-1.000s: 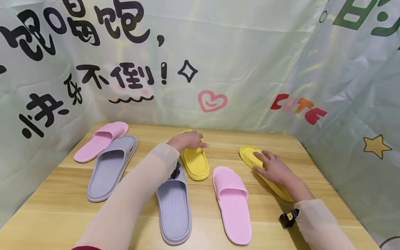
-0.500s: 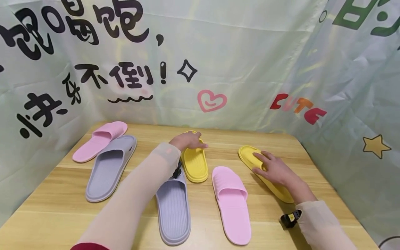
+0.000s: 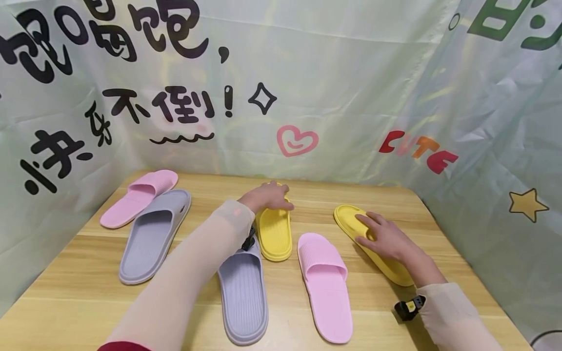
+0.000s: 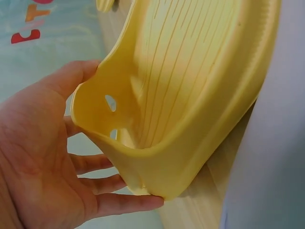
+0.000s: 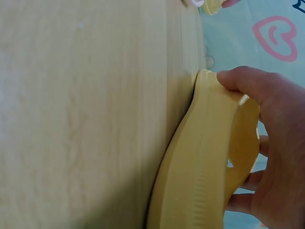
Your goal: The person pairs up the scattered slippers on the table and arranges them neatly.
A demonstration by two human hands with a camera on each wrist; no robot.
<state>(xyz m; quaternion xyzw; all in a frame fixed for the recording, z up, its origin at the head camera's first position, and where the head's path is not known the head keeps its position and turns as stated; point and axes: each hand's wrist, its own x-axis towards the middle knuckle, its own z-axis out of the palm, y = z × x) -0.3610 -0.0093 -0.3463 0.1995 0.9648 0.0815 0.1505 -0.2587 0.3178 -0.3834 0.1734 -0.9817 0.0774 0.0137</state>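
Note:
My left hand (image 3: 267, 196) spans the strap of a yellow slipper (image 3: 275, 234) near the back of the table, just beyond a grey slipper (image 3: 243, 297). In the left wrist view the thumb is at one side of that yellow slipper's strap (image 4: 95, 105) and the fingers are at the other. At the right, my right hand (image 3: 385, 238) holds a second yellow slipper (image 3: 395, 269) across its strap, thumb on the near side. This slipper lies slanted, toe to the back left; the right wrist view shows its side (image 5: 200, 157) along the tabletop.
A pink slipper (image 3: 329, 297) lies between the hands, toward the front. At the back left, another pink slipper (image 3: 127, 207) touches or overlaps a second grey slipper (image 3: 147, 243). A printed cloth (image 3: 351, 97) closes off the wooden table (image 3: 316, 195) behind and at both sides.
The left hand has drawn its yellow slipper a little toward the front, turning it straighter alongside the grey one. The right hand and its slipper have barely moved.

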